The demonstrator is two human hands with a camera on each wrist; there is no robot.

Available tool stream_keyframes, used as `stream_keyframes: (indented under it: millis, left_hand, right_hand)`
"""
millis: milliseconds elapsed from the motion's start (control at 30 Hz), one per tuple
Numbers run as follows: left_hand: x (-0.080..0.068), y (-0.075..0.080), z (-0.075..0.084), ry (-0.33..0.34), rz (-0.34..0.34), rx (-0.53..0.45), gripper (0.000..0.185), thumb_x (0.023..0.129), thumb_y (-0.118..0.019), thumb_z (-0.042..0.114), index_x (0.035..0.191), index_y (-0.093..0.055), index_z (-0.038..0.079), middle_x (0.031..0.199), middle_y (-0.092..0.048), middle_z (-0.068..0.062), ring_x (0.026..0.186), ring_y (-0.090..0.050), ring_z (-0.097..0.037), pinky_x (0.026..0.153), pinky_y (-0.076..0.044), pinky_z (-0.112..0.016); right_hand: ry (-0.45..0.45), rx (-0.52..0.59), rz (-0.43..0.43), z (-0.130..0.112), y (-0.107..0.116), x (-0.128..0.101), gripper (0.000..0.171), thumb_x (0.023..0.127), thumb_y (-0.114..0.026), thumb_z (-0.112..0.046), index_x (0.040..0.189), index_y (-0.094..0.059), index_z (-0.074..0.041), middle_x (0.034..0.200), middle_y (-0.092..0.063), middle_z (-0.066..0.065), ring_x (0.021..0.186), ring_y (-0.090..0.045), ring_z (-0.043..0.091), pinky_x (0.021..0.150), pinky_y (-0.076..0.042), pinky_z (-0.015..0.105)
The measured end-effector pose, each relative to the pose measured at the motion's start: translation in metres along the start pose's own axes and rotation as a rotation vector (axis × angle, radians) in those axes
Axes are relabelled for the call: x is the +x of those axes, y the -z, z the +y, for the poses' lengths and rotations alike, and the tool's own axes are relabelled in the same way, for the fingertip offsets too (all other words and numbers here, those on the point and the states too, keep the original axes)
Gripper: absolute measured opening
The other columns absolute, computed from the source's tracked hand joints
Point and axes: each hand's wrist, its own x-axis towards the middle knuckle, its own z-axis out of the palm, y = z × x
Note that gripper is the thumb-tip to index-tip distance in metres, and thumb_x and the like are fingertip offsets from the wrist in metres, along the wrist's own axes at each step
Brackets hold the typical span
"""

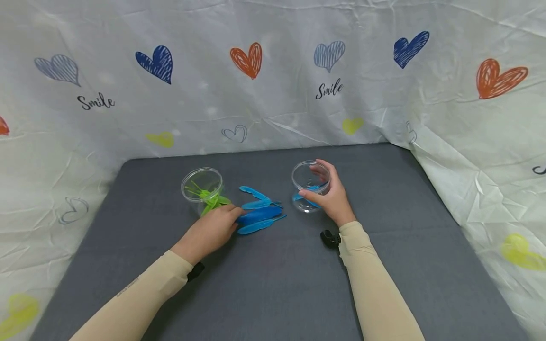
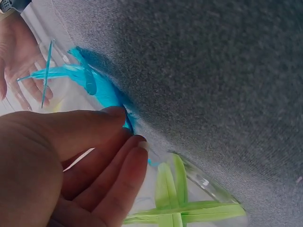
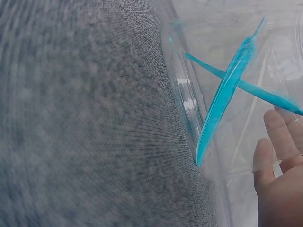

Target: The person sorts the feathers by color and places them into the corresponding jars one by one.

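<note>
Backdrop cloth, pale and creased, printed with hearts and "Smile", rises behind and to both sides of a grey table. Two cream sleeves reach in from the near edge. Left hand low over the table: in its wrist view, thumb and fingertips close together, nearly no gap, apparently pinching the end of a blue feather; exact grip partly hidden. Right hand bent round the far and right side of the right cup, thumb in front, fingers behind, opened only as wide as the cup. That cup is clear, roughly upright, down on or very near the cloth; contact hard to tell. Left cup, also clear, stands just beyond the left hand, unheld, partly hidden. Feathers: a loose row of blue ones lies between the cups, quills mostly to the right; two more blue cross inside the right cup; green ones sit in the left cup. Judgement: step in hand looks like picking up a blue feather while the right cup is steadied. Next move probably calls for a firmer pinch and a gentle lift, neighbours undisturbed, cup held steady without squeezing.
</note>
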Motion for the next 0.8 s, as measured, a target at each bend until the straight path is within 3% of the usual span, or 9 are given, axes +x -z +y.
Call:
stream_keyframes:
  millis: [300, 567, 800]
  left_hand:
    - [0.0041, -0.0045, -0.003, 0.015, -0.024, -0.01, 0.031, 0.098, -0.077, 0.002, 0.129, -0.074, 0.002, 0.114, -0.075, -0.012, 0.105, -0.075, -0.029, 0.09, -0.066, -0.043]
    - [0.0044, -0.0079, -0.0056, 0.019, -0.02, -0.027, 0.03, 0.098, -0.077, 0.003, 0.128, -0.075, 0.004, 0.115, -0.077, -0.011, 0.104, -0.076, -0.028, 0.089, -0.066, -0.044]
    - [0.0071, -0.0105, -0.0053, 0.005, 0.006, -0.065, 0.027, 0.099, -0.076, 0.003, 0.126, -0.076, 0.005, 0.114, -0.078, -0.009, 0.103, -0.076, -0.027, 0.088, -0.066, -0.044]
  right_hand:
    - [0.0, -0.001, -0.006, 0.0011, 0.0008, 0.0016, 0.091, 0.092, -0.089, -0.028, 0.166, -0.035, -0.031, 0.162, -0.053, -0.002, 0.156, -0.045, 0.017, 0.135, -0.03, 0.047]
    - [0.003, 0.011, -0.011, 0.0005, -0.0009, 0.0021, 0.096, 0.091, -0.09, -0.027, 0.168, -0.034, -0.022, 0.161, -0.053, -0.002, 0.155, -0.046, 0.018, 0.135, -0.03, 0.048]
    - [-0.001, 0.006, -0.002, 0.0019, 0.0018, 0.0005, 0.093, 0.09, -0.091, -0.026, 0.166, -0.036, -0.033, 0.161, -0.054, -0.003, 0.155, -0.046, 0.017, 0.135, -0.031, 0.047]
